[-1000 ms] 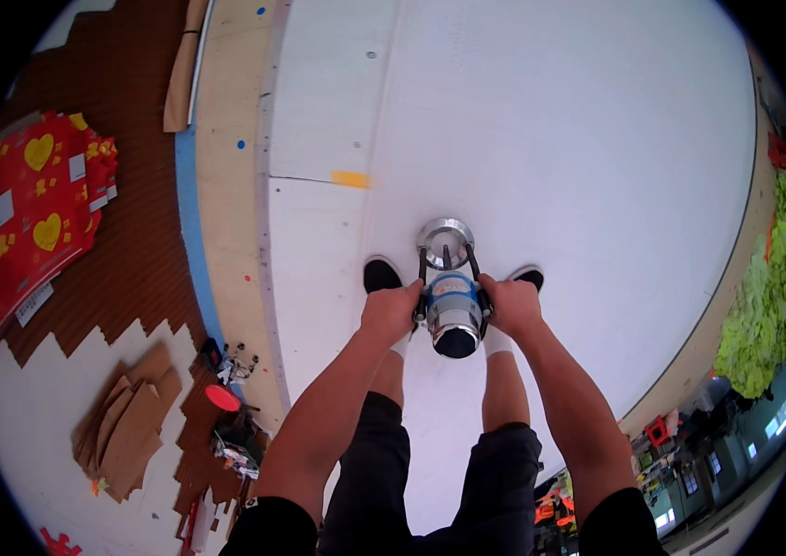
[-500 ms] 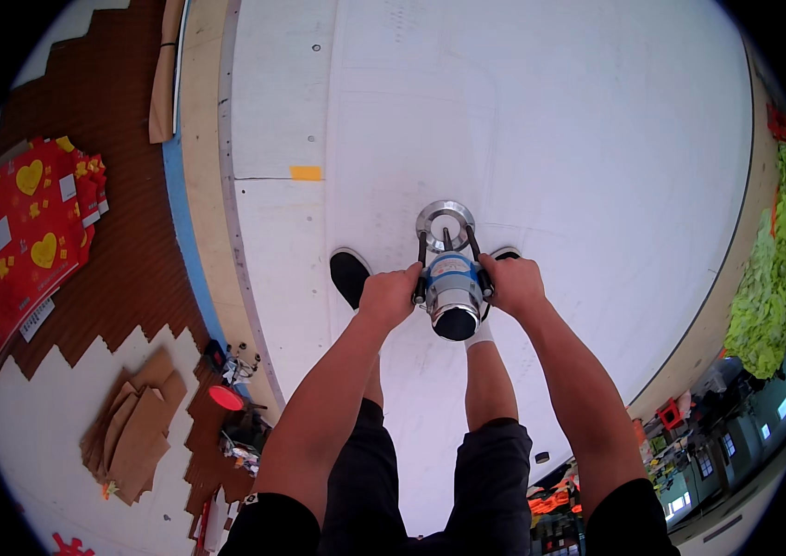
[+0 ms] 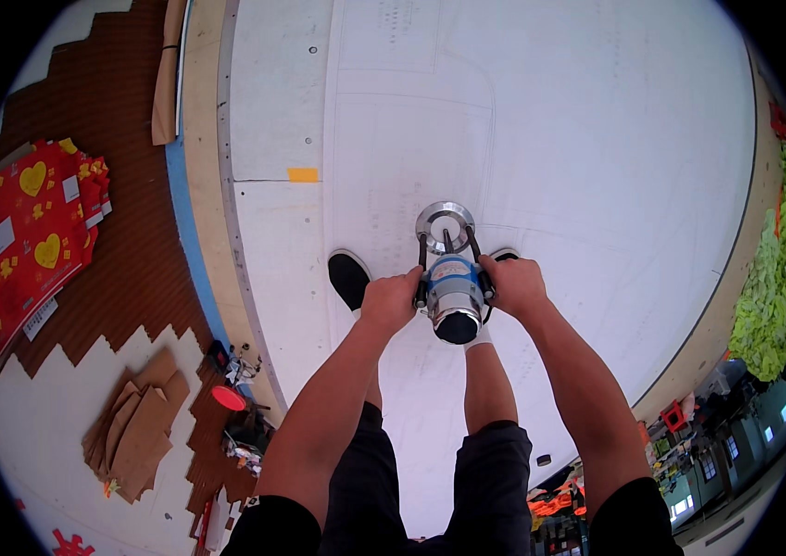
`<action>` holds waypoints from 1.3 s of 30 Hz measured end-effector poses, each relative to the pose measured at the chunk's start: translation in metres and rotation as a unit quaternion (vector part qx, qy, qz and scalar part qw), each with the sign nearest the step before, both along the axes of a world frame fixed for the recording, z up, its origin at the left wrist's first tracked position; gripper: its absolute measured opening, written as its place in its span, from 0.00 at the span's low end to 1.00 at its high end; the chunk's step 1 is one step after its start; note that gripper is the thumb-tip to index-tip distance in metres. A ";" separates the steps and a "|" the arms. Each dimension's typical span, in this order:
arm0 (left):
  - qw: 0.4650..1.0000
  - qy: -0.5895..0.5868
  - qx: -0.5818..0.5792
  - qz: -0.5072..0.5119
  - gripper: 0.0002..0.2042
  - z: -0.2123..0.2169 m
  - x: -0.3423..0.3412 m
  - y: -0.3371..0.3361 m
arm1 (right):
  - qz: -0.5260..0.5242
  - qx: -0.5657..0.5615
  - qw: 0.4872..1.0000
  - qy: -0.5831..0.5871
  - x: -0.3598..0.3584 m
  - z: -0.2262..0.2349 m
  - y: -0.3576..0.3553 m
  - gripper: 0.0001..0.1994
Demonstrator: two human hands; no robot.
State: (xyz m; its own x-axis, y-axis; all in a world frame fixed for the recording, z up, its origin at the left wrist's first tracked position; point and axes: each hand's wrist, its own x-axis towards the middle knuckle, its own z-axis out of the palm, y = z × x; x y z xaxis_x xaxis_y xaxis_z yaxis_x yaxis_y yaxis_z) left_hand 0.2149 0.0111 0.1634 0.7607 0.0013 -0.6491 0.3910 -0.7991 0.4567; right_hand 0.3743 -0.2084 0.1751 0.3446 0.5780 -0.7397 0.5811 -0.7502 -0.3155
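As two hands (image 3: 453, 295) grip one router (image 3: 451, 295).

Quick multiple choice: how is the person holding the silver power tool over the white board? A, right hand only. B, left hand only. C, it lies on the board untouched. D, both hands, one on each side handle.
D: the left hand and right hand each grip a side handle of the power tool, above the white board.

Far left, a stack of flat red packages (image 3: 27, 236) with yellow hearts and white labels; flattened brown cardboard (image 3: 129, 428) below.
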 end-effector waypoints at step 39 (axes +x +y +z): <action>0.999 -0.029 0.008 0.015 0.29 -0.037 -0.005 -0.007 | 0.055 0.007 0.998 -0.017 0.008 -0.038 -0.004 0.20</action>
State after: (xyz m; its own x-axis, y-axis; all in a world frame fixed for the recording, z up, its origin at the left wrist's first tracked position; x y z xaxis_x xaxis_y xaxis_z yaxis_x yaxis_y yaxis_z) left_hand 0.2101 0.0042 0.1264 0.7962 0.0353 -0.6040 0.3886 -0.7949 0.4659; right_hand 0.3823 -0.2123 0.1374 0.3027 0.6242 -0.7202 0.6710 -0.6762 -0.3041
